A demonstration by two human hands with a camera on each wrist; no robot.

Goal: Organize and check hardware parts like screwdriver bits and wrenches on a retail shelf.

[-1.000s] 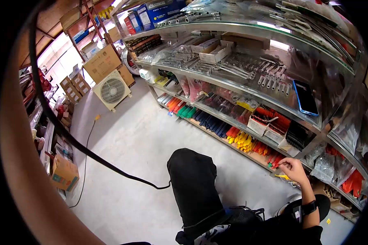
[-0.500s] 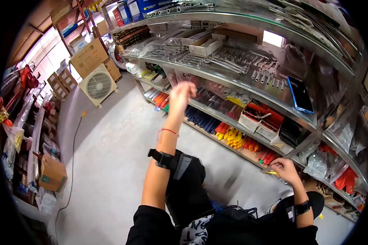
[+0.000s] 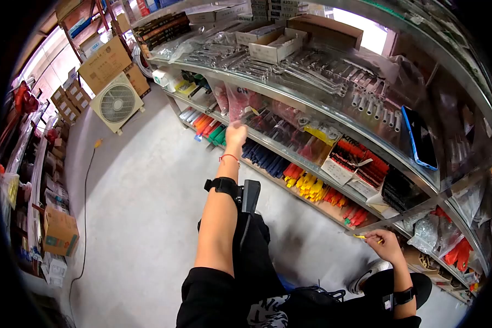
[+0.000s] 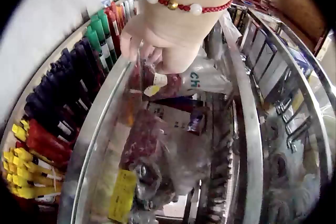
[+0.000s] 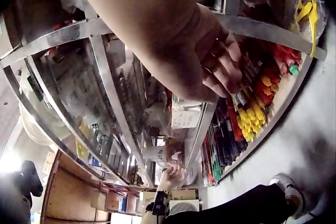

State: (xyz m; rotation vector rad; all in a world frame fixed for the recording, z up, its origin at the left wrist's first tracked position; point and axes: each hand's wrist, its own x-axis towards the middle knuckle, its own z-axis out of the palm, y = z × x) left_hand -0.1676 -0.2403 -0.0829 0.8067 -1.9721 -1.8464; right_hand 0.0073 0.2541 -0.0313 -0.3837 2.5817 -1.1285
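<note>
My left hand [image 3: 236, 135] reaches forward to the middle shelf. Its fingers [image 4: 126, 44] curl over the shelf's glass front edge [image 4: 100, 124] in the left wrist view, with the thumb on the inner side. Just past them lies a clear plastic bag [image 4: 206, 79] of pinkish contents, and a small pale tag [image 4: 156, 85]. Low at the right end of the shelving hangs my right hand [image 3: 385, 244], fingers loosely bent, holding nothing. In the right wrist view the same hand [image 5: 220, 64] passes over red and yellow-handled tools [image 5: 252, 121] on the bottom shelf.
Navy handles [image 3: 265, 157] and green handles [image 3: 217, 134] fill the bottom shelf. Boxes of black and red items [image 3: 361, 164] sit above. On the upper shelf are wrenches [image 3: 311, 76] and a blue-edged phone [image 3: 419, 139]. A fan unit [image 3: 116, 104] stands on the floor, a cable [image 3: 86, 191] nearby.
My left hand came into view, stretched out in front, then settled lower at the shelf edge. The right hand has stayed near the lower right shelf. The head view has shifted slightly right.
</note>
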